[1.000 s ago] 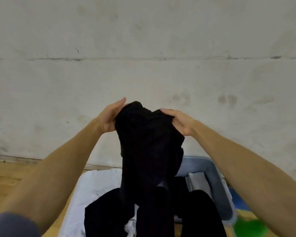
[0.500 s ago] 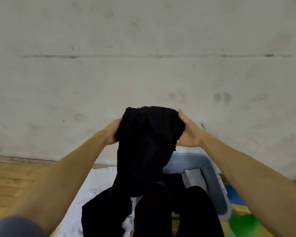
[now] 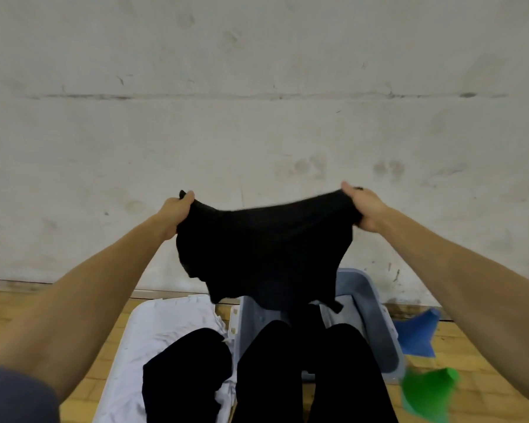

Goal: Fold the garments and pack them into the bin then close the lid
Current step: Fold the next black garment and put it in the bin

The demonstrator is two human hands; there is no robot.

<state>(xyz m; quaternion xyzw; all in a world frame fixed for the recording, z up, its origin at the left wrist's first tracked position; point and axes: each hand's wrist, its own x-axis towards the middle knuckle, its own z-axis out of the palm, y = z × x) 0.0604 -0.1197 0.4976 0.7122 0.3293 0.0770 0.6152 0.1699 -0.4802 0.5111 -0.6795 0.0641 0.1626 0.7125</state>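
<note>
A black garment [image 3: 266, 248] hangs spread out in the air in front of the wall. My left hand [image 3: 175, 212] grips its left top corner and my right hand [image 3: 362, 207] grips its right top corner, arms stretched forward. Below it stands a grey-blue bin [image 3: 376, 319], open at the top, its inside mostly hidden by the garment and by my dark-trousered legs. Left of the bin lies its white lid [image 3: 141, 328] flat on the floor, with white cloth and another black garment [image 3: 187, 367] on it.
A blue garment [image 3: 422, 334] and a green garment [image 3: 426, 392] lie on the wooden floor to the right of the bin. A scuffed white wall [image 3: 257, 117] rises just behind the bin. My legs [image 3: 306, 377] reach forward against the bin.
My hands have moved apart, pulling the bunched black garment out wide and flat. It was a narrow hanging bundle before.
</note>
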